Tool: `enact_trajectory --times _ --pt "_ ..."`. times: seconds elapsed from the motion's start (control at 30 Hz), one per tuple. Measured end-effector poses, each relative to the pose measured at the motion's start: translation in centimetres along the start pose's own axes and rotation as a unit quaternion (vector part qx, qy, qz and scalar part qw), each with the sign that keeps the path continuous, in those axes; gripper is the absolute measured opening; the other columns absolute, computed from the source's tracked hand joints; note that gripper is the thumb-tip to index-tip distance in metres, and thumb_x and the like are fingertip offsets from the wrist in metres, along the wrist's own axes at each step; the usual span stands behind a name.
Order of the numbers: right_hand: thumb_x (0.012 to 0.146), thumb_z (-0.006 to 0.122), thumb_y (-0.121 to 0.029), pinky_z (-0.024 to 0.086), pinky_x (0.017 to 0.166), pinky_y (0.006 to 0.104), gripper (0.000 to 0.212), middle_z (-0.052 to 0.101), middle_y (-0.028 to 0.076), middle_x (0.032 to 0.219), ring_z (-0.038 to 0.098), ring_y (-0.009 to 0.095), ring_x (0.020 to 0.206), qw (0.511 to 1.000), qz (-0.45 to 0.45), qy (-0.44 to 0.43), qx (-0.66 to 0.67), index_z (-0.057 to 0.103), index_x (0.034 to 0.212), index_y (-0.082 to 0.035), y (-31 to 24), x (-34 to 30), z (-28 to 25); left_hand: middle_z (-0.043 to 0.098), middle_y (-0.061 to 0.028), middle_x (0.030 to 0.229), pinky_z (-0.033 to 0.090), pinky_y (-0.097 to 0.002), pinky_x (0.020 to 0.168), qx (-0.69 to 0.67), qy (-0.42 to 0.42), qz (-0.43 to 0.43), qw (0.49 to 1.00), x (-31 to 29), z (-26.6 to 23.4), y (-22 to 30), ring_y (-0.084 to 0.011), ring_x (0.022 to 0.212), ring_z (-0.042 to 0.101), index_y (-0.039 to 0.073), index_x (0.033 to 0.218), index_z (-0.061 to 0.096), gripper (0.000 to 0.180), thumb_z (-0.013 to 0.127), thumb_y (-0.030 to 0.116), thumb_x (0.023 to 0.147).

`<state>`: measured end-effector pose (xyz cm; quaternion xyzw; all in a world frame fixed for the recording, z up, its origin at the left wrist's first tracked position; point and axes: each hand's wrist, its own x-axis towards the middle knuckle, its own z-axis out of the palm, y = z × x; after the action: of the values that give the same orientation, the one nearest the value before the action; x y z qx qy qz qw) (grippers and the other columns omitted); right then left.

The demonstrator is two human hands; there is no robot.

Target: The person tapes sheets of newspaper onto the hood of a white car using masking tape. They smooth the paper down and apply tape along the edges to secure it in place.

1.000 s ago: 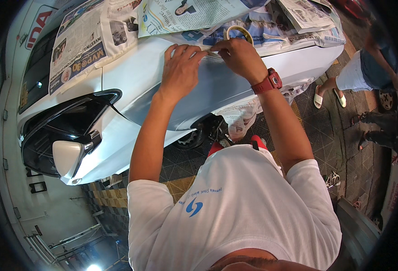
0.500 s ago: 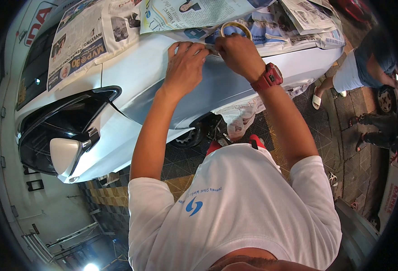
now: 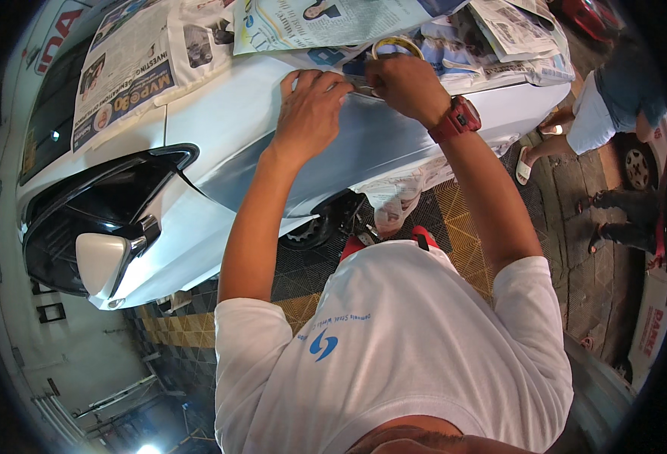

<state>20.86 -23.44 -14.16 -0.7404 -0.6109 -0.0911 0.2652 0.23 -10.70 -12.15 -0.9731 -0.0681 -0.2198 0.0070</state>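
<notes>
A white car's front fender (image 3: 394, 140) with a grey, dull patch lies before me. Newspaper sheets (image 3: 333, 26) cover the bonnet above it. My left hand (image 3: 308, 110) rests on the panel at the lower edge of the paper, palm down, fingers slightly bent and apart. Just right of it, my right hand (image 3: 407, 85) is closed on a roll of masking tape (image 3: 398, 41), whose yellowish ring stands up behind the knuckles. A short light strip shows between the two hands; my fingers hide most of it.
The wing mirror (image 3: 105, 261) sticks out at left beside the dark side window. Below the fender, plastic or paper sheeting (image 3: 390, 200) hangs by the exposed wheel area. Two other people stand at right, near another vehicle's wheel (image 3: 637, 166). Patterned tiles (image 3: 454, 227) cover the floor.
My right hand and the tape roll have shifted slightly right, away from my left hand, which stays on the panel. The person in light shorts at right has changed stance.
</notes>
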Motion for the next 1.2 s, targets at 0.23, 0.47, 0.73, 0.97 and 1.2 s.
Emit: enact_trajectory --times 0.23,0.47,0.73,0.97,1.2 --pt "0.091 0.077 -0.010 0.061 0.083 0.0485 0.007 0.075 0.012 0.102 0.075 0.038 0.095 0.999 -0.028 -0.003 0.035 0.079 0.098 -0.010 0.5 -1.2 0.0 0.070 -0.0012 0.128 0.031 -0.0527 0.121 -0.009 0.005 -0.006 1.000 0.2 0.3 0.0 -0.0270 0.130 0.059 0.013 0.122 0.078 0.025 0.069 0.009 0.099" --pt "0.093 0.078 -0.003 0.060 0.087 0.0481 0.029 0.070 0.016 0.113 0.072 0.039 0.100 0.976 0.056 0.136 0.159 0.080 0.120 -0.010 -3.0 -10.3 -2.3 0.069 -0.0015 0.130 0.029 -0.0545 0.124 0.059 -0.030 -0.013 0.998 0.1 0.1 1.7 -0.0269 0.131 0.059 0.021 0.143 0.074 0.047 0.067 0.006 0.099" --pt "0.093 0.079 0.000 0.055 0.078 0.0440 0.024 0.067 0.016 0.102 0.070 0.037 0.090 0.931 0.213 0.068 0.289 0.080 0.116 -0.007 -4.4 -25.0 -1.0 0.067 -0.0067 0.132 0.035 -0.0581 0.123 0.087 -0.079 -0.024 0.993 1.1 0.4 4.7 -0.0296 0.131 0.060 0.019 0.150 0.072 0.052 0.064 0.004 0.100" --pt "0.096 0.077 -0.001 0.053 0.076 0.0436 0.019 0.066 0.016 0.097 0.068 0.035 0.087 0.896 0.282 0.019 0.343 0.079 0.115 -0.004 -1.1 -30.2 -1.0 0.065 -0.0097 0.138 0.036 -0.0557 0.122 0.068 -0.083 -0.074 0.991 0.6 2.2 8.7 -0.0323 0.137 0.057 0.016 0.158 0.062 0.056 0.065 0.007 0.103" --pt "0.096 0.077 -0.001 0.052 0.073 0.0430 0.018 0.065 0.015 0.096 0.068 0.034 0.084 0.887 0.269 0.006 0.375 0.079 0.114 -0.004 3.4 -30.2 -1.3 0.073 -0.0075 0.132 0.042 -0.0535 0.115 0.120 -0.023 -0.051 0.991 1.3 -1.3 4.4 -0.0299 0.130 0.064 0.015 0.141 0.072 0.040 0.071 0.008 0.102"
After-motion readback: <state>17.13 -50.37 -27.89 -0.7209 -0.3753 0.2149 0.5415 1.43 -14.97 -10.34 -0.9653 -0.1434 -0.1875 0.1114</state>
